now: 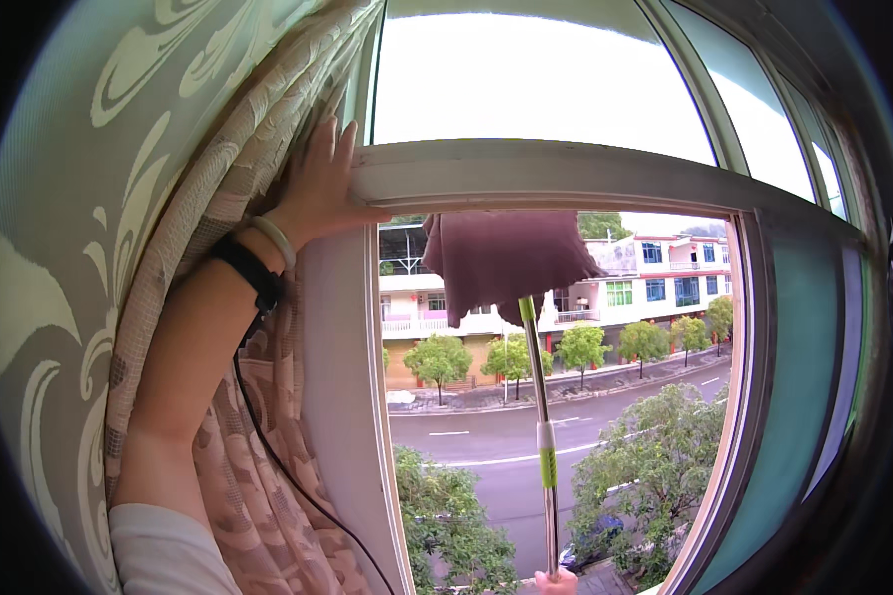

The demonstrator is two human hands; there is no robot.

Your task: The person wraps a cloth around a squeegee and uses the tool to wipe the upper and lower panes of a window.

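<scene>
My left hand [319, 190] is raised against the upper left corner of the window frame [546, 177], its fingers stretched out and spread beside the gathered curtain [253, 397]. At the lower edge my right hand [556, 582], mostly cut off, is wrapped round a metal telescopic pole [537, 377] with green collars. The pole stands nearly upright in the open window. A dark brown cloth [511, 256] hangs draped over its top end, outside the glass line. Its upper edge is hidden behind the crossbar, and so is whatever head carries it.
A patterned curtain [50, 248] fills the left side. A black cable [268, 441] runs down from my left wrist. Right of the opening stands a greenish sliding pane [789, 397]. Outside, far below, lie a road [496, 496], trees [660, 446] and buildings [655, 273].
</scene>
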